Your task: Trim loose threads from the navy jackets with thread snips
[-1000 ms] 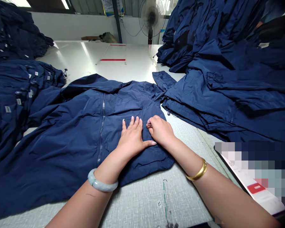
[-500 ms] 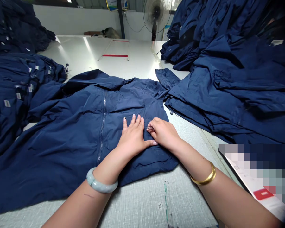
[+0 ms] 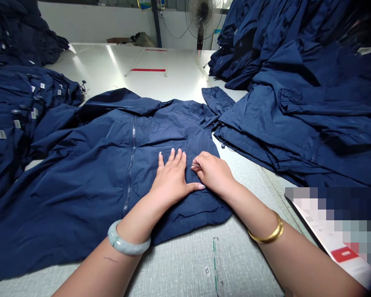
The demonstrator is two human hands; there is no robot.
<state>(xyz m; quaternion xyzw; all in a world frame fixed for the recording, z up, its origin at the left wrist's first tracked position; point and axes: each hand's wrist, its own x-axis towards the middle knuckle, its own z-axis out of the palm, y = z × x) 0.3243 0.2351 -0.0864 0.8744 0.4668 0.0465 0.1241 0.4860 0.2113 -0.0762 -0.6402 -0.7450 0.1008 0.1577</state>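
Note:
A navy jacket with a long zip lies spread on the table in the head view. My left hand rests flat on the jacket right of the zip, fingers spread and thumb stretched toward my other hand. Close beside it, my right hand is closed at the jacket's right part. A small, thin dark tool sticks out between its fingertips. Most of that tool is hidden by the fingers, so its kind does not show.
Piled navy garments with white tags stand at the left. Another large heap of navy garments fills the right side. A white and red item, partly pixelated, lies at the lower right. Behind the pale table stands a fan.
Both hands keep nearly the same place and pose on the jacket. The left forearm and the zip appear slightly further left, with a small shift of the view.

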